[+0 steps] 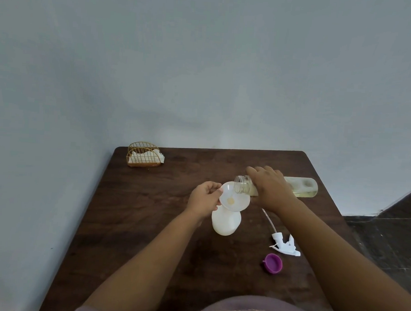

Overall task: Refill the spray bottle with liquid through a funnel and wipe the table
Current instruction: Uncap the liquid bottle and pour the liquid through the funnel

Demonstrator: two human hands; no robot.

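Dark wooden table against a pale grey wall, mid-refill. White spray bottle upright near the table's middle, white funnel seated in its neck, a small yellowish pool at the funnel's throat. Left hand pinching the funnel rim; right hand wrapped around a clear refill bottle tipped almost flat, mouth just over the funnel's edge. Likely hazards: liquid surging faster than the funnel drains and overflowing, or the mouth drifting past the rim and spilling onto the wood. Beside the bottle, trigger sprayer and purple cap lying loose; napkin holder at the far corner.
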